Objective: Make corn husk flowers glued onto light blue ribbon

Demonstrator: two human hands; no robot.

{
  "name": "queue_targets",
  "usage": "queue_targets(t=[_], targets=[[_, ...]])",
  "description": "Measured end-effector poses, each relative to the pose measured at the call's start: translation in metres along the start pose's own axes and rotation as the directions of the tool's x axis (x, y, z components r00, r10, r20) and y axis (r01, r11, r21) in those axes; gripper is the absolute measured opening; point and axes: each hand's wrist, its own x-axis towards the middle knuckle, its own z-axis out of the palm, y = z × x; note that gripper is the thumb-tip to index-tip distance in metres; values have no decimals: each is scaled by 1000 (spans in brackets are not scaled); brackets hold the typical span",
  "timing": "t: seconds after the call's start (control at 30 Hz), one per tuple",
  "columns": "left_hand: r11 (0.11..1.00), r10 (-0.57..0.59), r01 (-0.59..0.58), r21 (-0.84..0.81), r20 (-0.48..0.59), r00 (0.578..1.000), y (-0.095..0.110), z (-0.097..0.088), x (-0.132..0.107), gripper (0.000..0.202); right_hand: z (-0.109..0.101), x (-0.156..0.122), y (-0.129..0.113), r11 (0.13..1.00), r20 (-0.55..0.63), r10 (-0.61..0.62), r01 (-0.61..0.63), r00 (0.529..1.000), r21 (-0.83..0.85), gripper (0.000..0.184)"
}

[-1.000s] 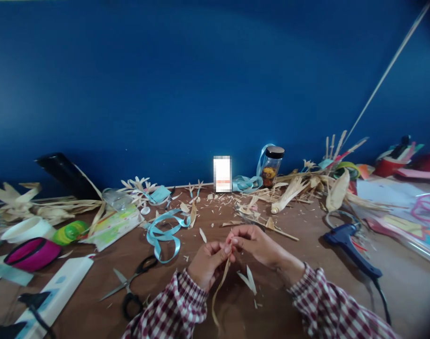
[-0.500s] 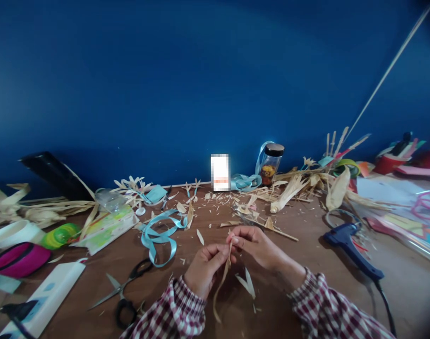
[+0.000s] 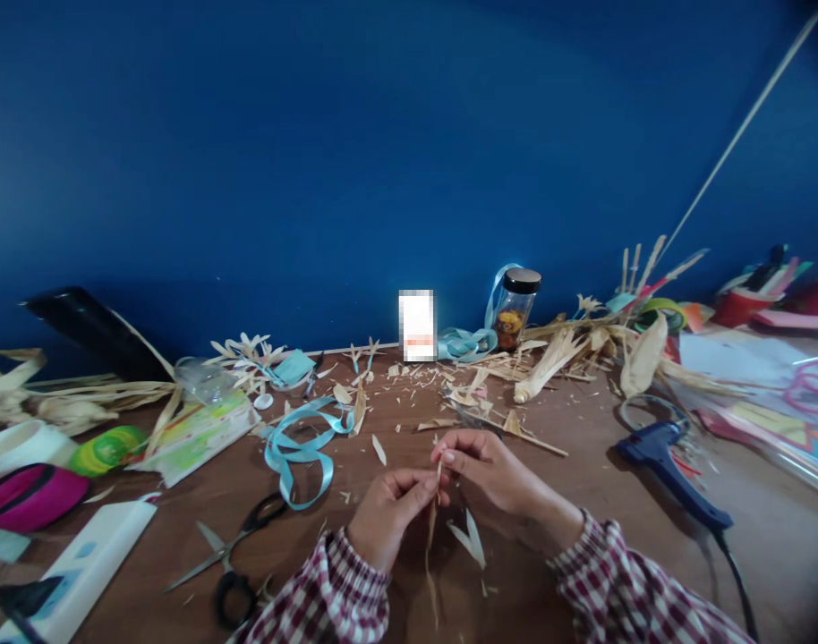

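Note:
A thin strip of dried corn husk [image 3: 431, 555] hangs down from between my two hands over the brown table. My left hand [image 3: 402, 510] pinches it between thumb and fingers. Just above, my right hand [image 3: 472, 461] is closed on the upper end of the same strip, fingertips close to the left ones. A small V-shaped scrap of husk [image 3: 472, 539] lies on the table below my right hand. Black-handled scissors [image 3: 231, 556] rest open to the left of my left hand. Light blue ribbon [image 3: 302, 452] lies in loops farther up.
To the right lies a blue glue gun [image 3: 674, 472] with its cord. A white power strip [image 3: 93, 563] sits at the left. Near the blue wall [image 3: 355, 161] stand a dark-lidded jar [image 3: 515, 309] and husk flowers [image 3: 248, 349]. Husk shavings [image 3: 409, 386] are scattered across the back.
The hanging end of the husk strip has swung to the right and hangs straighter. My left hand is slightly lower; both hands keep their hold. The view has shifted a little.

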Motion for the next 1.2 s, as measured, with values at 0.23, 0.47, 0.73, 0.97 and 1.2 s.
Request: queue_targets(t=[0.23, 0.47, 0.73, 0.97, 1.2], targets=[[999, -34, 33, -25, -28, 999, -5, -1, 3, 37, 3, -1, -9, 996, -33, -35, 32, 999, -87, 26], [997, 10, -14, 72, 57, 998, -2, -5, 2, 33, 2, -4, -11, 997, 35, -12, 15, 999, -82, 27], [942, 34, -58, 330, 79, 996, 15, 1, -5, 36, 0, -5, -11, 993, 116, 82, -72, 990, -90, 33], [979, -16, 9, 205, 32, 999, 7, -6, -1, 33, -3, -5, -13, 980, 144, 1, 27, 990, -197, 34], [998, -45, 43, 53, 38, 998, 2, -1, -3, 39, 0, -6, -10, 988, 166, 44, -18, 985, -154, 36]])
